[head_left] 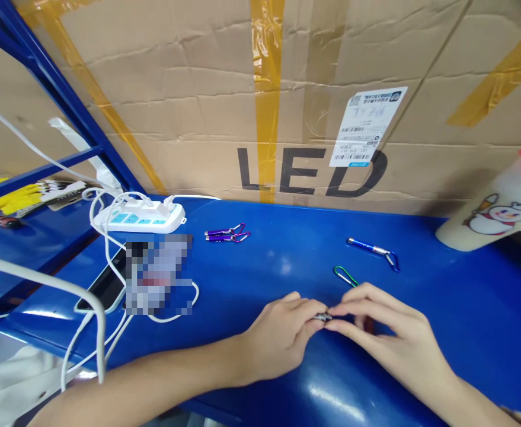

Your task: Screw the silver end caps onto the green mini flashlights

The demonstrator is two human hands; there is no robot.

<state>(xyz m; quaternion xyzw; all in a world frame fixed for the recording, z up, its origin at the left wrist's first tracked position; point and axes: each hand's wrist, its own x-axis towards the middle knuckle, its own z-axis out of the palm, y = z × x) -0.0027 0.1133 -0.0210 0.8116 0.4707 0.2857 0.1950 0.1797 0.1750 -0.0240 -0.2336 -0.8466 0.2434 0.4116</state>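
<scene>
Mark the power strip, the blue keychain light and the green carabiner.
power strip [141, 217], head view, middle of its white top face.
blue keychain light [363, 245], head view, on its blue barrel.
green carabiner [344, 275], head view, on its wire loop.

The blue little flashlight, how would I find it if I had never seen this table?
Start at the big cardboard box marked LED behind the blue table. Look down below its white label; the blue flashlight lies alone there, left of the snowman cup. The purple flashlights lie as a pair farther left; this one is blue and single.
</scene>
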